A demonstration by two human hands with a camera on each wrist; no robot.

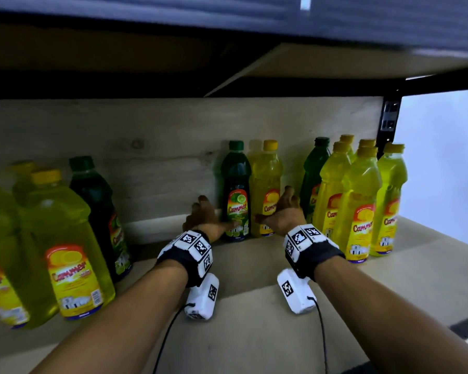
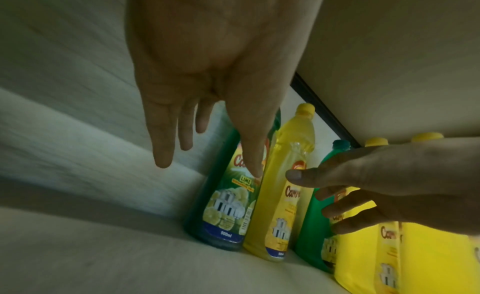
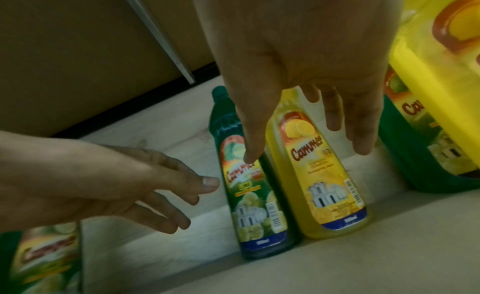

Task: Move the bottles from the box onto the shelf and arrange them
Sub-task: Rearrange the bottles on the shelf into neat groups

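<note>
A dark green bottle [image 1: 235, 190] and a yellow bottle [image 1: 265, 184] stand upright side by side against the shelf's back panel. My left hand [image 1: 204, 211] hovers just left of the green bottle [image 2: 223, 206] with its fingers [image 2: 163, 146] straight and spread, holding nothing. My right hand [image 1: 284, 206] is in front of the yellow bottle [image 3: 324, 175] and to its right, fingers [image 3: 363, 134] also straight and empty. Neither hand wraps a bottle. I cannot tell whether the thumbs touch the labels. No box is in view.
Several yellow and green bottles [image 1: 357, 201] crowd the right end of the shelf board [image 1: 254, 306]. Larger yellow bottles and a green one [image 1: 65, 238] stand at the left. An upper shelf [image 1: 335, 60] hangs low overhead, and a black post [image 1: 389, 117] marks the right corner.
</note>
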